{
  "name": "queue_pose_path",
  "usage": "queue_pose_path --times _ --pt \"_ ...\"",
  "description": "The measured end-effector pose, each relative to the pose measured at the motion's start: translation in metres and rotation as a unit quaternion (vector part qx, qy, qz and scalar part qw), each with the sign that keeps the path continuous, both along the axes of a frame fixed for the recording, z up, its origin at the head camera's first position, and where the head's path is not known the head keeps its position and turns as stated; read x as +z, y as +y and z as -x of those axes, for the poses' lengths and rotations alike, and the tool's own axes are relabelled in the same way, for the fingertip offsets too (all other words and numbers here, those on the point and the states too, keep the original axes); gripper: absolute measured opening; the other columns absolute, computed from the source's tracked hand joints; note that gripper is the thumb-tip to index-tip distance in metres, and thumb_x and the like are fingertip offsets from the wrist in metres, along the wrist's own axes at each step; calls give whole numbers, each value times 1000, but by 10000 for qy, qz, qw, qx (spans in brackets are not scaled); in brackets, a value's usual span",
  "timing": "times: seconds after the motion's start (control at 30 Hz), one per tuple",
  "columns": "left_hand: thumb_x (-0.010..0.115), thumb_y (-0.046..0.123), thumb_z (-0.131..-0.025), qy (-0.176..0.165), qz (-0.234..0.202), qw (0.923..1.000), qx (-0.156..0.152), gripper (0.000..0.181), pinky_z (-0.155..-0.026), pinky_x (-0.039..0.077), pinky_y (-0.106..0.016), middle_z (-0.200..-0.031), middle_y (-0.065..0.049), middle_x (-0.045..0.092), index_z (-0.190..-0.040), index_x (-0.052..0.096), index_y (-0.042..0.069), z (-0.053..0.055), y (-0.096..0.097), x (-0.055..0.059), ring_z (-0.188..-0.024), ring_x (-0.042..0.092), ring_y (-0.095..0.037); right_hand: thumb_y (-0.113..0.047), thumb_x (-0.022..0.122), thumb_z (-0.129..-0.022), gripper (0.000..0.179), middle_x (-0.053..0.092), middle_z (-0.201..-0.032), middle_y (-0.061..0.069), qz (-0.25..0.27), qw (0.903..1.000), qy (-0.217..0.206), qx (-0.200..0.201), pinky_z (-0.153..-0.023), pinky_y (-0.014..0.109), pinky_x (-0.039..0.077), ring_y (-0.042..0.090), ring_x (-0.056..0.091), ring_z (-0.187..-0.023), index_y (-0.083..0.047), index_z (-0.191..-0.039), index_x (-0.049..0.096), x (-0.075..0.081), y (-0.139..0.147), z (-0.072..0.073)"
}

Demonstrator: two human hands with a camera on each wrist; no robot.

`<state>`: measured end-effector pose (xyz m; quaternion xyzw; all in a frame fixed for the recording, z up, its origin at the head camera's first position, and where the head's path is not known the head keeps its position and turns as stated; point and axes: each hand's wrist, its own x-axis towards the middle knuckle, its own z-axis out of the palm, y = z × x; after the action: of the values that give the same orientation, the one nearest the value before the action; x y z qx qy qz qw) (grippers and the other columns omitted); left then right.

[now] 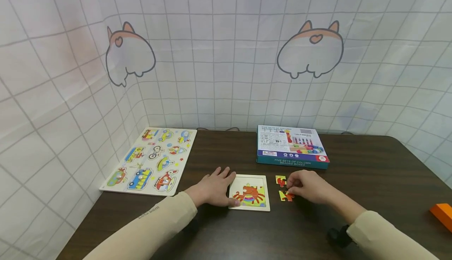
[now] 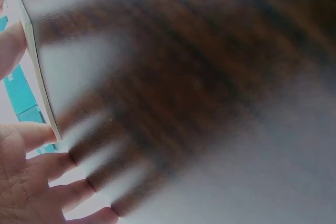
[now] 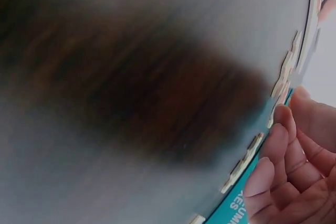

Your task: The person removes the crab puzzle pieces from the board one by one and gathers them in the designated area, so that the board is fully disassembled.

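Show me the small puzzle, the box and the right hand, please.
Small puzzle (image 1: 250,194): head view, on the red figure in its picture.
Box (image 1: 291,145): head view, on its printed top.
Right hand (image 1: 310,186): head view, on the back of the hand.

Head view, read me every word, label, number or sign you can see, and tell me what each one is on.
"FIVE SETS OF COLUMN BEADED BOXES": on the front side of the box, and fainter across its top.
Smaller print and labels on that box: too small to read.
Lettering on the left sleeve: too blurred to read surely.
Nothing else readable.
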<state>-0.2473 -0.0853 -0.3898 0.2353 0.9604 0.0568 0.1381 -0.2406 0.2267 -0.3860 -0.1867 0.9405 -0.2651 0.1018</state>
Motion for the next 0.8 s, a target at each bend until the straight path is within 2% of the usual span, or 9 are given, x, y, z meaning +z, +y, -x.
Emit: queue_pose_path --times 0.27,0.5,0.8 --pt "71 59 -88 -63 -43 10000 37 93 -120 31 -61 -169 -11 28 -160 35 13 -1 -1 3 -157 25 -38 -18 84 -84 25 64 -80 -3 -170 9997 -132 143 -65 26 48 12 55 -73 -8 -103 70 0 1 -5" --pt "71 59 -89 -63 -52 10000 40 93 -120 31 -60 -169 -12 28 -160 34 13 1 -2 0 -157 25 -38 -19 85 -84 22 62 -77 -4 -224 9996 -24 196 -63 25 46 12 53 -71 -11 -98 69 -4 -5 -4" --pt "71 59 -88 -63 -50 10000 39 93 -120 31 -60 -169 -12 28 -160 35 13 0 -1 0 -156 25 -38 -21 85 -84 23 61 -76 -3 -263 9996 -71 18 -63 25 46 12 53 -70 -11 -96 68 -4 -6 -4"
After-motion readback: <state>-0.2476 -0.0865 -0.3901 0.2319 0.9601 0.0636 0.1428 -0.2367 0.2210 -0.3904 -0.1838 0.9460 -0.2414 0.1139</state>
